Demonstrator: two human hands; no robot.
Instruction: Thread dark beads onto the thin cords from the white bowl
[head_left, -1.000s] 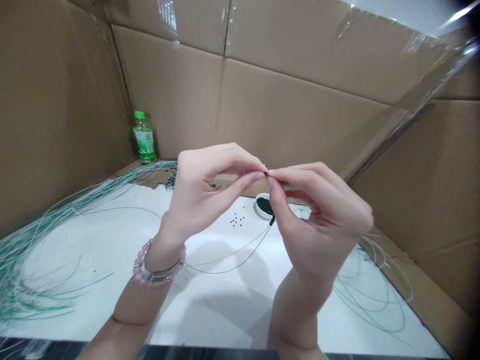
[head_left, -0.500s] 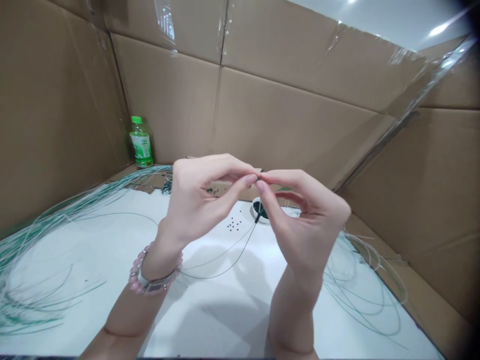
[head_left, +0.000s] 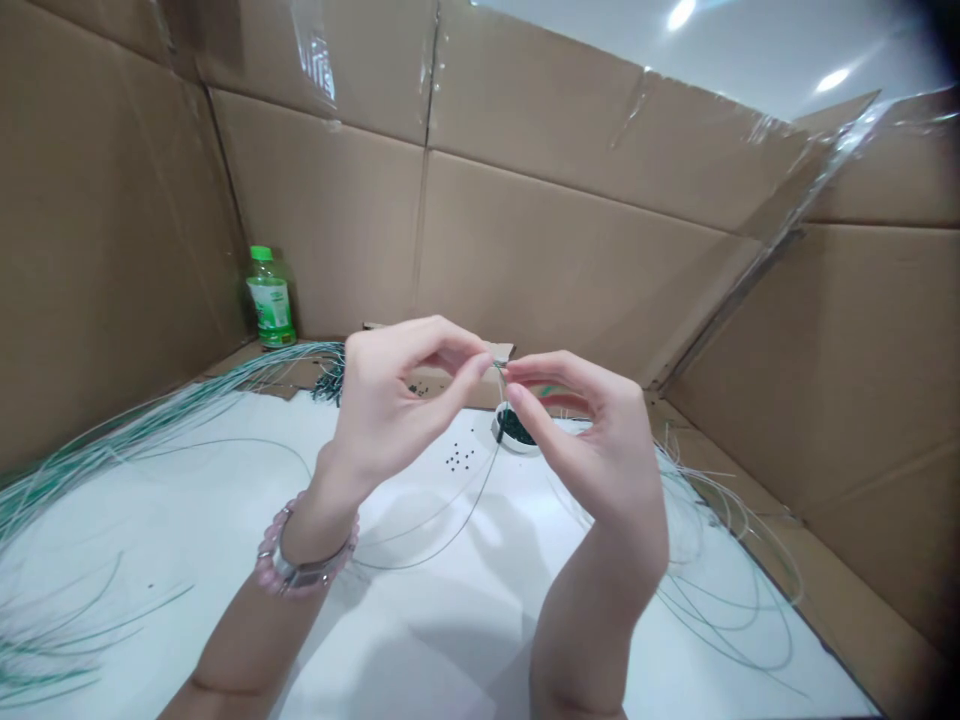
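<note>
Dark wire (head_left: pixel 487 480) is rising into the grip at the very middle of the shot, and both hands are working tight on it! The left hand (head_left: pixel 397 400) is closing thumb and forefinger around the upper end, and the right hand (head_left: pixel 592 430) is meeting it tip to tip, with the fingers curling loosely behind. Neither grip is opening wide; the pads are almost touching, and the wire's very tip is too small to make out. From there the wire is running down and slightly toward the left hand, passing just left of a small white bowl (head_left: pixel 514 432) heaped with dark beads (head_left: pixel 514 427). Lower down, it is sweeping back in a long curve across the white surface (head_left: pixel 187 520) toward the left wrist, so the left arm is the nearer one. A few loose beads (head_left: pixel 459 458) are sitting just beside the bowl. A pink beaded bracelet (head_left: pixel 300 565) is circling that left wrist, green-and-white wire bundles (head_left: pixel 112 440) are fanning out to the left, and a green-capped bottle (head_left: pixel 270 300) is standing against the cardboard wall (head_left: pixel 570 260).
</note>
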